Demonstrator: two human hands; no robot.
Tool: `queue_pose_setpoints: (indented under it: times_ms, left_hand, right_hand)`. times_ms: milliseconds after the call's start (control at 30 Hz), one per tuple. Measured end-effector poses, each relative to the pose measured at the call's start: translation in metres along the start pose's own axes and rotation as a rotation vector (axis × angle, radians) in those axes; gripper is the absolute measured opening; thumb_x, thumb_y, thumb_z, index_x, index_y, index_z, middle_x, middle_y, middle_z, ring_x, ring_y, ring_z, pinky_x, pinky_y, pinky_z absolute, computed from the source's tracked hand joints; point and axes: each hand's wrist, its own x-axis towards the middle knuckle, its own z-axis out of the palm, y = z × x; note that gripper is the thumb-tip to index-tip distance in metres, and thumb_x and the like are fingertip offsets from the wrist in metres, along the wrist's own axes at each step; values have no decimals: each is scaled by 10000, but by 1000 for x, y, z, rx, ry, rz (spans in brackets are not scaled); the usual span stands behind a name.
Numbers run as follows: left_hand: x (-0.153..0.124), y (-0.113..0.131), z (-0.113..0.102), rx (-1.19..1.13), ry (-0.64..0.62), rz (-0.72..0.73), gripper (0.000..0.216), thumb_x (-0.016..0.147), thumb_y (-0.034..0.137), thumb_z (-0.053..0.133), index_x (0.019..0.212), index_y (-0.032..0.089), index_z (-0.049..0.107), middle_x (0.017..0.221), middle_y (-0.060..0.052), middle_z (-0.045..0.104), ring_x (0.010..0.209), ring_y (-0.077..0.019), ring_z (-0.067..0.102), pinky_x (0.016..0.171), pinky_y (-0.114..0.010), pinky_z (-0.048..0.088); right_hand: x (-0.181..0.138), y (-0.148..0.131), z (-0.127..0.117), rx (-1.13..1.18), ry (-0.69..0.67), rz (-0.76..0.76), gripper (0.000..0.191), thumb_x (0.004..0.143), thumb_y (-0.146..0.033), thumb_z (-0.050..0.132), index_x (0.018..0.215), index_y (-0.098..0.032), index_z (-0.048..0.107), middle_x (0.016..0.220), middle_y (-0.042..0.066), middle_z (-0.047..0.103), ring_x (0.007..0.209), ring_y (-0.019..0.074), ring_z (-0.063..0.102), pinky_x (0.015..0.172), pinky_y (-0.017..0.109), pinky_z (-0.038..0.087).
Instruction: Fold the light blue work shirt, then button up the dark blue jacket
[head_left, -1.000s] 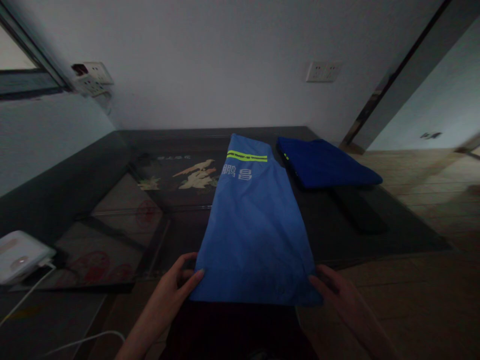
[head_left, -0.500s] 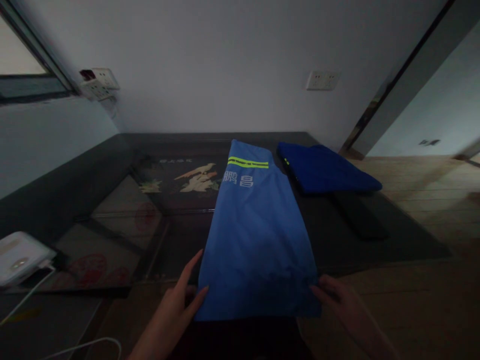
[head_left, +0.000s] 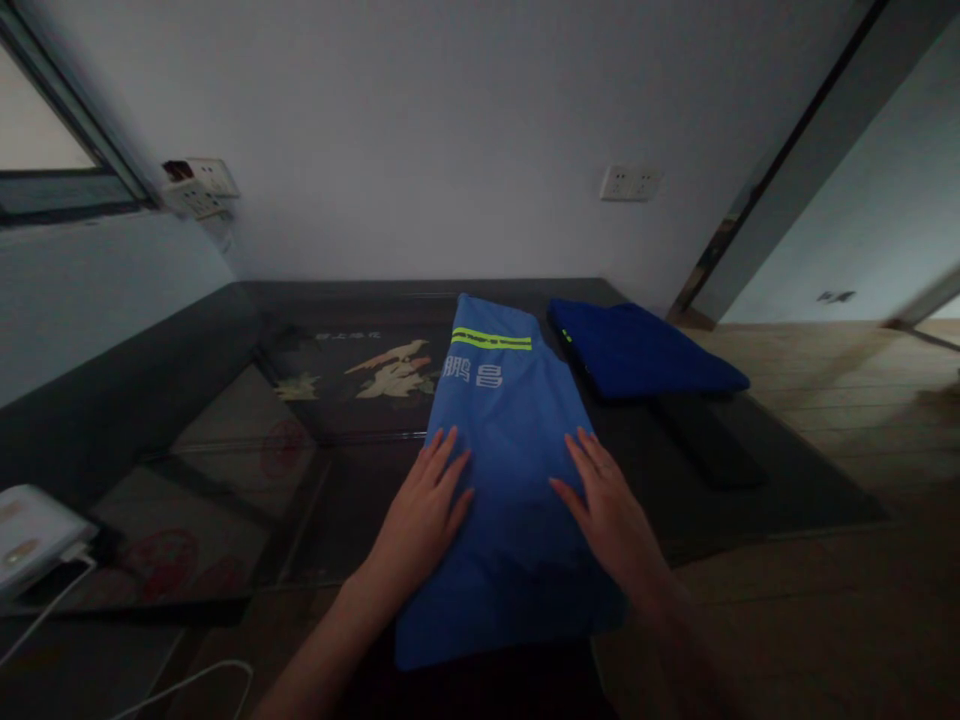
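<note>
A light blue folded garment (head_left: 510,540) with yellow-green stripes and white lettering near its far end lies lengthwise on a dark table, its near end reaching past the front edge. My left hand (head_left: 424,505) rests on its left side, fingers stretched out over the cloth. Across from it, my right hand (head_left: 604,495) lies on the right side with its fingers spread. Neither hand grips the fabric. To the right of the garment sits a darker blue folded cloth (head_left: 649,350), apart from both hands.
The dark glossy table (head_left: 360,500) has a bird and flower picture on it and stands against the wall. At the left is a white device (head_left: 37,540) with a white cable (head_left: 56,605). A dark flat object (head_left: 712,445) lies at the right, near the table's edge.
Both hands have let go of the garment's near corners and moved forward onto its sides, fingers now laid out flat. The view has tilted slightly.
</note>
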Motion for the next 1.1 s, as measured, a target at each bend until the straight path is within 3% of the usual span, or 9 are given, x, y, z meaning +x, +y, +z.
queue_pose_setpoints:
  times_ms: [100,167,367,500,667,733,833,967,1100]
  left_hand:
    - [5,-4,27,127,-48,39,528,918,384,416,1376,120,403,1487,-169,305,1385,-296,248,1089,-493,326]
    - [2,-7,35,179,-68,36,547,917,400,419,1395,137,386,1489,-172,297,1382,-302,252,1090,-489,326]
    - [-5,-9,33,167,-87,-15,544,912,431,423,1404,201,384,1498,-140,292,1372,-311,277,1081,-495,330]
    - [1,-12,19,62,-158,-41,555,893,445,454,1388,201,403,1480,-144,330,1348,-300,333,1060,-482,354]
    - [55,-21,-1,-6,-99,-48,443,918,347,414,1306,148,493,1375,-140,481,1262,-248,457,1061,-412,358]
    - [86,-29,5,39,-71,7,421,917,297,405,1291,132,504,1388,-137,466,1297,-246,410,1094,-404,306]
    - [122,-46,30,129,-89,-13,481,898,250,402,1350,86,424,1462,-160,358,1373,-270,281,1125,-439,226]
    - [134,-64,61,203,-122,-49,535,914,312,358,1388,64,365,1489,-182,291,1402,-273,203,1138,-444,174]
    - [132,-68,67,234,-181,-49,560,938,372,307,1416,82,331,1489,-190,283,1404,-269,200,1138,-458,158]
  right_hand:
    - [5,6,30,-133,-110,-6,770,891,-639,251,1384,-69,408,1458,194,349,1383,314,238,1106,502,234]
    - [2,13,37,-190,-142,10,790,894,-643,222,1385,-52,405,1457,201,344,1387,312,226,1117,500,203]
    - [-4,22,35,-231,-166,-3,758,913,-613,190,1402,-67,383,1477,180,312,1392,290,220,1119,478,208]
    - [0,20,30,-198,-174,4,783,886,-651,246,1376,-67,427,1461,193,341,1384,312,235,1105,497,236]
    - [50,11,9,-156,-49,-50,736,904,-607,263,1399,-77,390,1471,190,326,1394,308,210,1112,505,220]
    - [83,10,11,-164,-35,-84,692,923,-562,258,1420,-90,354,1491,175,293,1403,296,184,1112,494,221]
    - [127,18,32,-220,-113,-47,643,949,-472,258,1407,-30,355,1498,198,263,1408,302,154,1121,467,195]
    - [148,44,68,-299,-215,8,621,955,-446,275,1416,-36,338,1503,207,238,1402,321,160,1115,480,176]
    - [145,63,80,-293,-243,1,650,948,-501,262,1440,-78,304,1515,192,214,1395,321,186,1104,463,206]
